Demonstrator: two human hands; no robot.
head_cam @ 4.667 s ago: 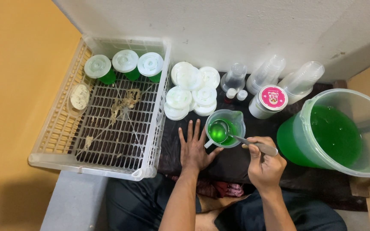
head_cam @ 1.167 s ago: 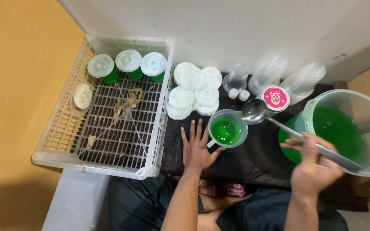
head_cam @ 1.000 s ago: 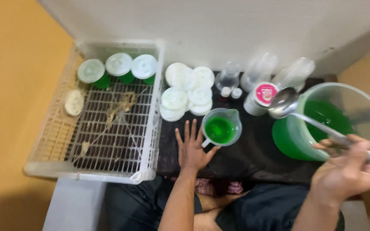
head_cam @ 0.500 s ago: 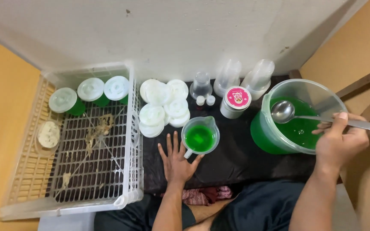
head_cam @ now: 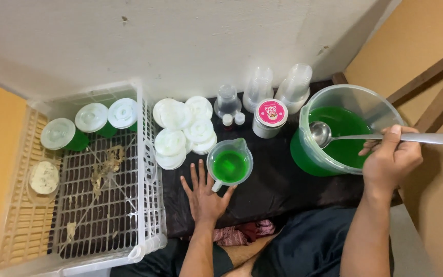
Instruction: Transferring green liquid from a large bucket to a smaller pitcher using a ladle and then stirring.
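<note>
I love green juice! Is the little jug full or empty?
Partly full: green liquid fills the lower part of the little jug, below its clear rim.

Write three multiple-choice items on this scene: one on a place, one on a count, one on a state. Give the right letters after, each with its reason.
1. Where is the bowl of the ladle?
A. Over the green liquid inside the big bucket
B. Inside the small jug
C. On the crate floor

2. How many lidded green cups stand in the white crate?
A. One
B. Three
C. Five

3. What is the left hand doing?
A. Gripping a lid
B. Lifting the jug
C. Lying flat with fingers spread on the dark cloth

Answers:
1. A: the right hand holds the handle so that the bowl sits within the bucket rim.
2. B: three white-lidded cups line the crate's far edge.
3. C: the palm is down beside the small jug, holding nothing.
</note>
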